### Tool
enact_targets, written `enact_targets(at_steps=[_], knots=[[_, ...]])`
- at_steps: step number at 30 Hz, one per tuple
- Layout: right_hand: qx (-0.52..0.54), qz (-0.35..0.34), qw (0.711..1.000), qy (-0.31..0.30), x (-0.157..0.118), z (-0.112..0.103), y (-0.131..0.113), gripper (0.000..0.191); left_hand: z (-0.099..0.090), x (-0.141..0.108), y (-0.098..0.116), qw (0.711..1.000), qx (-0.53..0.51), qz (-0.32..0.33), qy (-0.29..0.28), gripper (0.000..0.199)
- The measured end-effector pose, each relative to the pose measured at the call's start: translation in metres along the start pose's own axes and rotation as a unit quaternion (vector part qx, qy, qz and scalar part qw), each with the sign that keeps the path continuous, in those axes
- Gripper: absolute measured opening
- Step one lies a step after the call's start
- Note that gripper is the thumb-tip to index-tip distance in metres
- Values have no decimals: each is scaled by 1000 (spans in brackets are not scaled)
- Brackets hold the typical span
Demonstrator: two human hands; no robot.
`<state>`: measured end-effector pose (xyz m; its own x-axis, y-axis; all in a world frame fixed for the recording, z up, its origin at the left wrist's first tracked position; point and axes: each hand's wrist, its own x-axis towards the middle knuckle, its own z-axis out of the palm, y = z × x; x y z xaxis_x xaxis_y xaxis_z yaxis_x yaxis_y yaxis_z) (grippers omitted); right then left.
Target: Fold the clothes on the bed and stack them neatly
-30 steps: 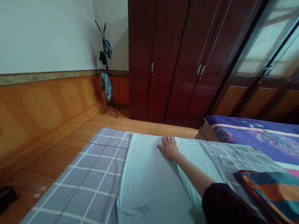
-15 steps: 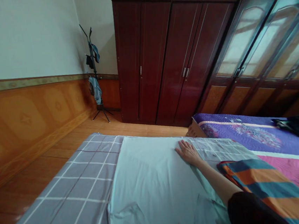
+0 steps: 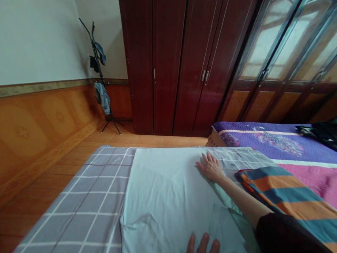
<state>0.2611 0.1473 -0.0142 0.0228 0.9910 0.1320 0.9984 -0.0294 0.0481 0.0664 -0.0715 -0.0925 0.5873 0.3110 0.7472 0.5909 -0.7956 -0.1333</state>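
A pale blue-green cloth [image 3: 159,183], which looks like a folded garment, is spread over the grey checked bed cover [image 3: 89,205]. Light creases run down its middle, and folded flaps show near its lower part. My right hand [image 3: 212,167] lies flat with fingers apart on the cloth's far right edge, the arm in a dark sleeve reaching in from the lower right. At the bottom edge, my left hand [image 3: 202,252] shows only its spread fingers over the near part of the cloth; its palm is out of frame.
To the right lies a folded orange-and-teal striped cloth [image 3: 297,193]. Beyond it is a second bed with a purple and pink cover [image 3: 255,134] and a dark item [image 3: 333,136] on it. Dark red wardrobes [image 3: 165,63] and a coat stand [image 3: 100,69] stand behind.
My left hand has come further into view, its fingers now spread over the near cloth. My right hand stays near the far right edge. The view has tilted slightly downward.
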Motion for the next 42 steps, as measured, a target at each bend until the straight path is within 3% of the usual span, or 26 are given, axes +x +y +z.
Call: enact_targets(at_steps=[2,4,8,12,17,20,23,26,30,32,36,39,42], knots=[[9,-51,999,-12,-15,-1,-7,63,-4,1,0,999,25,-16,42,30],[16,-75,997,-20,-26,-2,-11,60,-13,3,1,999,31,-18,32,29],[24,-47,999,-13,-42,-8,-9,63,-40,7,-2,993,12,11,-117,42],[42,-87,995,-20,-66,-22,-8,58,-66,14,-9,959,-103,8,-264,64],[82,-150,985,10,-138,-50,-9,50,-85,26,-8,907,-215,-73,-355,71],[146,-248,955,69,-203,-67,-7,48,-90,34,-6,893,-227,-90,-377,67],[162,-290,940,82,-269,-80,-4,54,-93,39,-4,890,-228,-85,-386,64],[150,-325,933,40,-327,-84,1,61,-95,40,-3,895,-209,-80,-385,62],[142,-454,879,-35,-381,-71,11,48,-95,40,-2,891,-192,-80,-403,62],[147,-460,876,-3,-396,-62,15,45,-95,43,-2,885,-189,-79,-417,63],[145,-404,902,45,-406,-57,20,64,-114,56,-4,881,-187,-77,-427,65],[107,-390,914,39,-404,-64,29,66,-150,59,-6,897,-179,-71,-398,68],[99,-388,915,51,-401,-66,42,57,-193,45,-5,900,-194,-60,-385,67]])
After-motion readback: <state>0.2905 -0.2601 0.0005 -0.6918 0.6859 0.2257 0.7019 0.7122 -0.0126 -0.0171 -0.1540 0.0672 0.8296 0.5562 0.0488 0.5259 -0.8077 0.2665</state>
